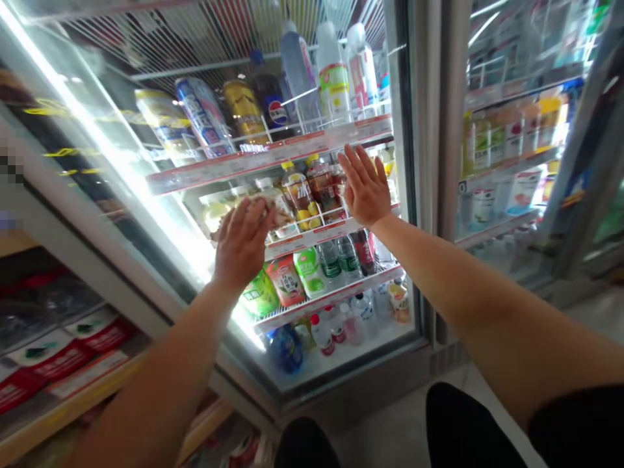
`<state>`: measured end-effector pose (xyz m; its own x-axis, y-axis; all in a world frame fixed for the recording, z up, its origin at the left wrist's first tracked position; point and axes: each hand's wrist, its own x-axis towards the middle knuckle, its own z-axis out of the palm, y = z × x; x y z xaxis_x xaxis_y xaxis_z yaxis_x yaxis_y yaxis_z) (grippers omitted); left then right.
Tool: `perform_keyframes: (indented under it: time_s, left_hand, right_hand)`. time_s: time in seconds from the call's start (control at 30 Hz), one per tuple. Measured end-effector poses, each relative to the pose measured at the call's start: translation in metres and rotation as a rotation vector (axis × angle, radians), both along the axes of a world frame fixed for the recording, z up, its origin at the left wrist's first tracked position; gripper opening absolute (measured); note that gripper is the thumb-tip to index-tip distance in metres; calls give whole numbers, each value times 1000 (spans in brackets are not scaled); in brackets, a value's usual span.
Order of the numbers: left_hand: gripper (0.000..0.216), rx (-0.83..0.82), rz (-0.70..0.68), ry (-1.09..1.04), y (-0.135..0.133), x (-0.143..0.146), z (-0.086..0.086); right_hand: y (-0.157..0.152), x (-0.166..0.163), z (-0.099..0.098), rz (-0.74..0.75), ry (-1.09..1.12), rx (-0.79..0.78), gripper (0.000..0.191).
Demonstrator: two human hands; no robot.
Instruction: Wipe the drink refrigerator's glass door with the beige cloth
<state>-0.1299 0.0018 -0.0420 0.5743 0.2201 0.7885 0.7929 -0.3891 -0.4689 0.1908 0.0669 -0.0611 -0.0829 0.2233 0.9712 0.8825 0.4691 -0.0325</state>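
Note:
I face a lit drinks fridge [414, 195] whose glass door [73, 162] stands swung open to the left. My left hand [241, 244] is raised in front of the second shelf [312, 237], fingers stretched forward and thumb apart, its fingertips at a pale bottle [280, 211]; whether they touch it I cannot tell. My right hand [365, 185] is held up flat with fingers spread, palm toward the bottles [302, 192] of the same shelf, just below the top shelf's price rail [273, 156]. Neither hand holds anything.
Cans and tall bottles [336, 78] fill the top shelf; green and red bottles [287, 279] stand lower down. A second, closed fridge [511, 143] is to the right. A shelf of red packets [53, 357] sits at the left. My dark-clad knees [458, 422] show below.

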Motion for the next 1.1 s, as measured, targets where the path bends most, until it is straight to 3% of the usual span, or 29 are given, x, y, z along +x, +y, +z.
perform_keyframes:
  time_s: [0.07, 0.23, 0.3, 0.4, 0.47, 0.63, 0.83, 1.0, 1.1]
  left_hand:
    - [60, 20, -3, 89, -2, -7, -2]
    - [64, 223, 8, -190, -6, -24, 3]
    - [64, 185, -13, -185, -7, -25, -9]
    - [64, 28, -35, 36, -7, -28, -29]
    - [67, 3, -7, 130, -8, -34, -33]
    - [77, 217, 30, -99, -14, -47, -41]
    - [84, 23, 49, 163, -24, -52, -81]
    - [86, 145, 92, 6, -28, -54, -85]
    - [86, 90, 74, 1, -30, -50, -105]
  right_hand:
    - [0, 0, 0, -8, -3, 6, 68]
    - [-1, 0, 0, 7, 4, -3, 68]
    - [-1, 0, 0, 4, 5, 1, 67]
    - [0, 0, 0, -10, 1, 12, 67]
    - [-1, 0, 0, -12, -3, 8, 67]
    - [-1, 1, 0, 5, -6, -7, 70]
    - [0, 0, -1, 1, 0, 5, 70]
    - [1, 0, 0, -5, 0, 11, 70]
    - [1, 0, 0, 11, 8, 1, 70]
